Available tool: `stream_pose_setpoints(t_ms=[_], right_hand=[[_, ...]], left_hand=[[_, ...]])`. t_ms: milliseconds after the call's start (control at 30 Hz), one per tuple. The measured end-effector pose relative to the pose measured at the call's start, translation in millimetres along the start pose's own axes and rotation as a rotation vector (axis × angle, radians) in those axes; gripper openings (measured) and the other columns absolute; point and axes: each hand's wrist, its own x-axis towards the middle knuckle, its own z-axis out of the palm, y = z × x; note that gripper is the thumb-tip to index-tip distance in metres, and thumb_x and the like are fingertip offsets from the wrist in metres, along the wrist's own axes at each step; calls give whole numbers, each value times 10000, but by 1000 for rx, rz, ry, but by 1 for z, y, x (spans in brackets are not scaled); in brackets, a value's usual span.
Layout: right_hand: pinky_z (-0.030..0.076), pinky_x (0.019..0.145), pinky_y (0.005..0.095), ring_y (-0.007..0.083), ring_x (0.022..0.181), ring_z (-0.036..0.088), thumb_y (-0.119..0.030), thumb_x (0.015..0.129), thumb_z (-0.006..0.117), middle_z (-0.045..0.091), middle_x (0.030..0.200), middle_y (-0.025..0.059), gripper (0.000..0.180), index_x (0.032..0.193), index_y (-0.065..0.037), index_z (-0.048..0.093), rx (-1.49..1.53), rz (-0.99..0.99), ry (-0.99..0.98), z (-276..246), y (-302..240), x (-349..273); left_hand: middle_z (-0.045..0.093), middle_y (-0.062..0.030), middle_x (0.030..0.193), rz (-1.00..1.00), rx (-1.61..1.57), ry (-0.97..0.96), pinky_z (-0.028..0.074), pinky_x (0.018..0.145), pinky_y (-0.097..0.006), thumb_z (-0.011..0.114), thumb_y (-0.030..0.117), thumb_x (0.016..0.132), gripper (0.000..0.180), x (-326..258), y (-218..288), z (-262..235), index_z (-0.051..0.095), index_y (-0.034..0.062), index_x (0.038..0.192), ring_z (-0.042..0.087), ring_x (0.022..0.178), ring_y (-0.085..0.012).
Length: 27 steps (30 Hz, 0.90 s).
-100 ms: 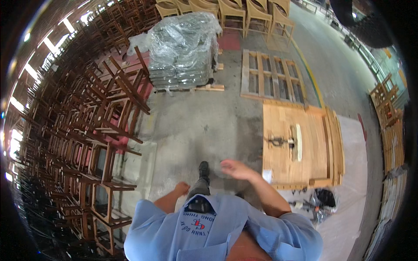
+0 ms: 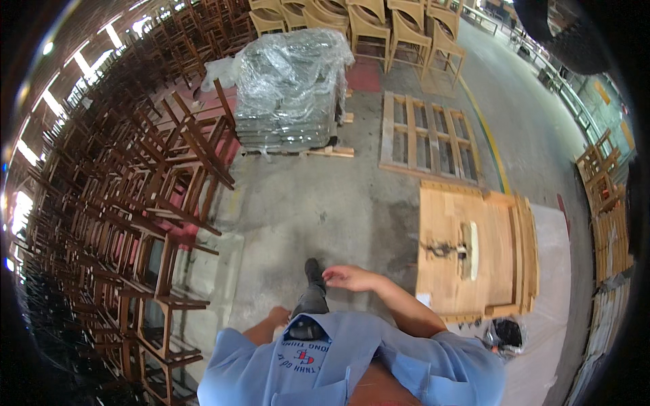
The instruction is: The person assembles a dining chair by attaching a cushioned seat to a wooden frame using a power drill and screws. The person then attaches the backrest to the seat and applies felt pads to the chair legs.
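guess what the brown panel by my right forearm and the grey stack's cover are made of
Panel: looks like wood, from its plank-like bands; whether lacquered or bare is unclear. Cover: probably plastic film, glossy, wrinkled and see-through.

- Shirt (image 2: 430,352): light blue, red-and-blue emblem (image 2: 302,357)
- Wooden board (image 2: 447,220): honey-tan
- Chair frames (image 2: 206,155): dark reddish brown
- Armchairs (image 2: 369,30): tan
- Floor (image 2: 305,210): grey, yellow stripe (image 2: 493,145)

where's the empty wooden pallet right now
In the head view, the wooden pallet lies at upper right, between the plastic-wrapped stack and the yellow floor line.
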Motion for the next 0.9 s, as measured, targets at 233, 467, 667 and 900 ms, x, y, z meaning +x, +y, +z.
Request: stream_pose_setpoints(t_ms=[233,467,667,900], right_hand=[[560,724,403,220,800,656,-371,935,714,716,1041,105,397,1177,-59,672,-421,483,295,-140,159,197],[563,661,476,253,733,626,-331,971,647,642,871,119,324,1100,-34,627,552,1084,643,-222,199,145],[571,640,463,253,748,636,-313,988,636,645,876,124,266,1075,-62,639,770,1079,668,-316,159,226],[585,662,418,266,876,697,-308,1022,610,695,1036,130,331,1231,-51,603,759,641,864,-505,179,458]], left_hand=[[733,-150,920,-246,-508,-20,571,696,-471,579,283,912,250,50,-153,-111,719,138,1059,711,840,-329],[700,-142,809,-191,-689,133,555,539,-441,571,250,946,204,146,-301,-300,694,97,1003,687,660,-290],[676,-132,747,-423,-1373,298,535,447,-387,583,215,964,179,302,-405,-443,673,61,979,665,566,-233],[733,-133,757,-195,-619,338,573,675,-415,556,389,913,367,515,-452,-611,738,76,858,719,681,-273]])
